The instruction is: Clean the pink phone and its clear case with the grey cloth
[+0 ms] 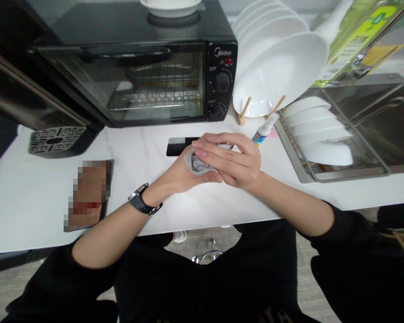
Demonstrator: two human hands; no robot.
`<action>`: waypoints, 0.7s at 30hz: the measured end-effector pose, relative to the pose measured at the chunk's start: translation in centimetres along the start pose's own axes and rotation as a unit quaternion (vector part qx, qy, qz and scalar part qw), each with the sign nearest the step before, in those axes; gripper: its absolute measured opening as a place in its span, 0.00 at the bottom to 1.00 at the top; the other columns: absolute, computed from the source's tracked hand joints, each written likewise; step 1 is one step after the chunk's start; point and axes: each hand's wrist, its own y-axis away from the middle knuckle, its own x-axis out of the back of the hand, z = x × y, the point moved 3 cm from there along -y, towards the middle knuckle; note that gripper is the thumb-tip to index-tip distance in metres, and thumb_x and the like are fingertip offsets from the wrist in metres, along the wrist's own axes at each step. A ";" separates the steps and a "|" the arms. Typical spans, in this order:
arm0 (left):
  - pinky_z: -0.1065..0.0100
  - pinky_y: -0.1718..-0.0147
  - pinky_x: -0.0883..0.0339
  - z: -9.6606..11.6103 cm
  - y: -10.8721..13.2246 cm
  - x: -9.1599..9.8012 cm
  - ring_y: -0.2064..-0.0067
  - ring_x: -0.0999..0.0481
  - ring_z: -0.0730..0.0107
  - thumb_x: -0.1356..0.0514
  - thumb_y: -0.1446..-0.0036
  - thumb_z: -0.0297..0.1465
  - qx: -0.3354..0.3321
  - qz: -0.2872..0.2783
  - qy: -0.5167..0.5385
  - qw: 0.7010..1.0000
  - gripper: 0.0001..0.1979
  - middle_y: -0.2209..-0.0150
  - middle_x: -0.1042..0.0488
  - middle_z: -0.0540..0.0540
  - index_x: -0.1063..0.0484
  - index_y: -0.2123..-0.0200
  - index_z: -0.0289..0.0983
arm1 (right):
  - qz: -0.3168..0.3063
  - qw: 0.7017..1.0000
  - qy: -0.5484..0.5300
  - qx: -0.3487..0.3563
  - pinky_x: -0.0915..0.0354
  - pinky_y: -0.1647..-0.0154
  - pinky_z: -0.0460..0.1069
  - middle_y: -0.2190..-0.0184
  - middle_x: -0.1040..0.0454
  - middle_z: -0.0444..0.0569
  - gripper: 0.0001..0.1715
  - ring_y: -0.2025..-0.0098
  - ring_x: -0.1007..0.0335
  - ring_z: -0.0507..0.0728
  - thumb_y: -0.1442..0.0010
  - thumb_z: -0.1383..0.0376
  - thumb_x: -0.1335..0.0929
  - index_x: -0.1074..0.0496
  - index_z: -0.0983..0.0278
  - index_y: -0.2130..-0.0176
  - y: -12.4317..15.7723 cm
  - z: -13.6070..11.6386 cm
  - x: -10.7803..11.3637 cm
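Note:
Both of my hands meet over the white counter (30,202) and are closed round a small grey cloth (195,163). My left hand (178,172), with a black watch on the wrist, cups the cloth from below. My right hand (234,161) lies over it, fingers pressed onto the cloth. Just behind my hands a black phone (177,146) lies flat on the counter. A small white spray bottle (265,130) lies tilted beyond my right hand.
A black toaster oven (148,67) stands at the back with a white bowl on top. White plates (279,67) lean in a wooden rack. A metal sink tray (323,148) with white dishes sits on the right. A flat blurred object (89,195) lies at left.

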 end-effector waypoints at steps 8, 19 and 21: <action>0.51 0.35 0.27 0.8 0.2 0.5 0.39 0.20 0.48 0.27 0.54 0.67 0.022 0.024 0.007 0.999 0.44 0.44 0.18 0.40 0.23 0.44 0.40 | 0.023 0.999 0.017 -0.042 0.18 0.39 0.62 0.39 0.16 0.40 0.34 0.37 0.20 0.60 0.23 0.64 0.37 0.38 0.44 0.24 1.2 3.1 -0.2; 0.52 0.43 0.22 0.6 0.2 0.4 0.46 0.18 0.52 0.29 0.49 0.66 0.019 0.009 -0.011 1.000 0.42 0.46 0.17 0.39 0.24 0.46 0.38 | 0.018 0.999 0.002 -0.037 0.19 0.40 0.58 0.39 0.16 0.41 0.32 0.38 0.20 0.59 0.23 0.62 0.37 0.36 0.45 0.25 0.8 1.9 0.0; 0.53 0.43 0.22 0.5 0.1 0.2 0.45 0.17 0.52 0.29 0.47 0.64 -0.001 -0.005 -0.012 1.000 0.39 0.46 0.18 0.39 0.24 0.47 0.38 | 0.012 1.000 0.003 -0.023 0.18 0.42 0.56 0.39 0.15 0.42 0.31 0.39 0.19 0.58 0.22 0.62 0.37 0.37 0.48 0.24 0.5 0.9 0.0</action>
